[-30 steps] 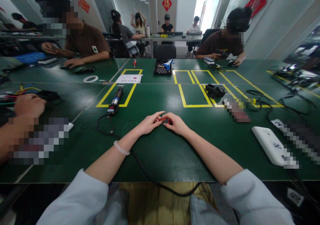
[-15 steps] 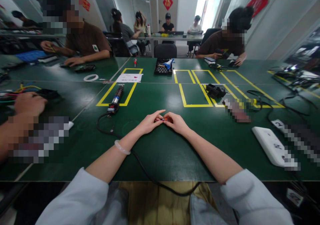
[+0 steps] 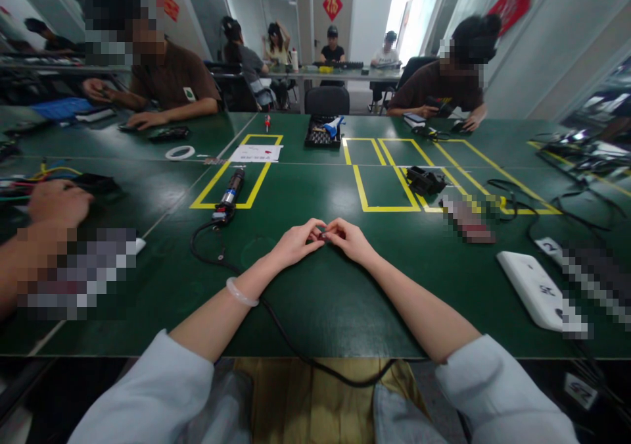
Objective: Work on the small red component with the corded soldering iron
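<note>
Bench work, recorded relative to the black cylindrical tool with a silver band (image 3: 230, 194). The tool is laid on the dark green bench (image 3: 296, 312), across the near edge of a yellow taped outline (image 3: 255, 187). A black cable (image 3: 290, 342) is led from its near end toward the bench edge.

To the right of the tool and nearer the wearer, a small dark-reddish object (image 3: 323, 235) is held at the meeting fingertips of the left hand (image 3: 298, 241) and the right hand (image 3: 349, 239). Both are closed on it, fingers bent; its shape is mostly hidden. A pale, translucent bangle (image 3: 241, 293) is worn on the left wrist.

Just beyond the tool, a white printed sheet (image 3: 256, 153) is laid flat. Farther off, to the tool's right, a blue item (image 3: 334, 126) is carried in a black tray (image 3: 321, 143). Well to its right, a black angular part (image 3: 424, 179) is seen.
</note>
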The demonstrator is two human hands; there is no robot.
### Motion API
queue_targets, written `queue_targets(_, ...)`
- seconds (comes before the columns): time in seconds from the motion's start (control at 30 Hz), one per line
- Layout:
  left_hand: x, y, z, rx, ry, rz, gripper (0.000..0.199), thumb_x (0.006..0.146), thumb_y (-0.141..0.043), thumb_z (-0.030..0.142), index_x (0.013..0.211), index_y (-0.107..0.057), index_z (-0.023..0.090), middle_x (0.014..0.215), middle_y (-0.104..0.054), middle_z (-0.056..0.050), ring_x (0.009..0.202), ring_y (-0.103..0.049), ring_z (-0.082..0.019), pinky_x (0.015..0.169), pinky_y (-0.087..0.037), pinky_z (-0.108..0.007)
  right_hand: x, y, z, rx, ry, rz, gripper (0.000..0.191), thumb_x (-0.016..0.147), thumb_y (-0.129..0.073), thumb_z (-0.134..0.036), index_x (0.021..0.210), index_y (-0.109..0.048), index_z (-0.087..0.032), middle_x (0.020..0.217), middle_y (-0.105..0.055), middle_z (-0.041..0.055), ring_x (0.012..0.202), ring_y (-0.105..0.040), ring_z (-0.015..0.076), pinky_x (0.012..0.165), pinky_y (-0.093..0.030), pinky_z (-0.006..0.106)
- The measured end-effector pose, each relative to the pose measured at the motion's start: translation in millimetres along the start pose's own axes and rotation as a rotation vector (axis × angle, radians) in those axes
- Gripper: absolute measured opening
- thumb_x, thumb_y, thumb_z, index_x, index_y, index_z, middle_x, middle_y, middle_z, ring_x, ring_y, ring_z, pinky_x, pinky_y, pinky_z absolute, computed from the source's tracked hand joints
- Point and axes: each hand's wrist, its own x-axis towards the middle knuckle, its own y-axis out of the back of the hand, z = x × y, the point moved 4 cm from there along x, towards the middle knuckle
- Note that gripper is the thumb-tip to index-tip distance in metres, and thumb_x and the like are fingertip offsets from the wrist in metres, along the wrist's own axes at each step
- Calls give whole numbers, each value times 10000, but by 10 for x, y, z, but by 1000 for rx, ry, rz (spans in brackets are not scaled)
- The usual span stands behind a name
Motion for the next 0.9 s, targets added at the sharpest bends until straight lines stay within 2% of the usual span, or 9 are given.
queue_targets(0.13, -4, 18, -9, 53, 0, 33, 181, 895, -530, 327, 1035, -566, 218, 974, -679, -30, 882, -655, -170, 812, -502, -291, 5, -2, 30, 53, -25, -3, 210, 836, -610, -354, 951, -560, -187, 789, -649, 1, 628, -551, 114, 615, -437, 245)
queue_targets(0.23, -8, 36, -33, 50, 20, 49, 193, 903, -518, 356, 1028, -566, 217, 974, -682, -33, 880, -658, -172, 799, -504, -287, 2, -4, 8, 32, -9, -8, 267, 794, -657, -345, 984, -550, -191, 831, -653, -1, 612, -525, 103, 596, -421, 236)
queue_targets(0.33, -14, 42, -30, 43, 19, 48, 207, 906, -517, 380, 1023, -571, 219, 974, -683, -29, 878, -658, -170, 793, -501, -282, -4, -3, -38, -16, 7, -14, 234, 790, -650, -319, 963, -559, -190, 841, -648, -1, 609, -509, 102, 587, -407, 234)
queue_targets(0.53, -5, 99, -22, 57, 19, 51, 288, 941, -444, 424, 1093, -570, 215, 965, -690, -22, 855, -652, -166, 778, -484, -283, -14, 22, -82, -71, -6, 8, 182, 811, -619, -321, 922, -572, -185, 698, -562, -34, 600, -482, 110, 594, -391, 239)
queue_targets(0.63, 4, 255, -142, 136, 47, 117, 359, 957, -401, 423, 1215, -534, 212, 1003, -684, -30, 905, -640, -175, 826, -474, -302, -16, 25, -70, -47, -14, 5, 189, 809, -620, -315, 933, -568, -181, 701, -548, -38, 602, -484, 107, 595, -388, 236)
queue_targets(0.73, -30, 529, -364, 332, 101, 256, 391, 940, -426, 406, 1250, -532, 193, 1111, -649, -68, 1028, -601, -212, 926, -442, -346, -20, 22, -66, -41, -21, -7, 190, 801, -626, -306, 930, -565, -180, 706, -546, -37, 609, -489, 108, 599, -388, 236)
queue_targets(0.8, -101, 746, -541, 515, 198, 367, 415, 923, -448, 389, 1268, -527, 173, 1211, -596, -111, 1120, -552, -258, 990, -400, -394, -22, 22, -69, -43, -31, -9, 188, 797, -629, -304, 923, -564, -180, 698, -541, -38, 610, -488, 110, 599, -388, 236)
queue_targets(0.9, -273, 1041, -787, 722, 423, 492, 491, 896, -484, 383, 1329, -475, 151, 1310, -512, -172, 1216, -470, -340, 1026, -351, -473, -26, 23, -82, -52, -36, -13, 184, 796, -628, -304, 919, -566, -183, 699, -541, -38, 608, -481, 109, 599, -389, 236)
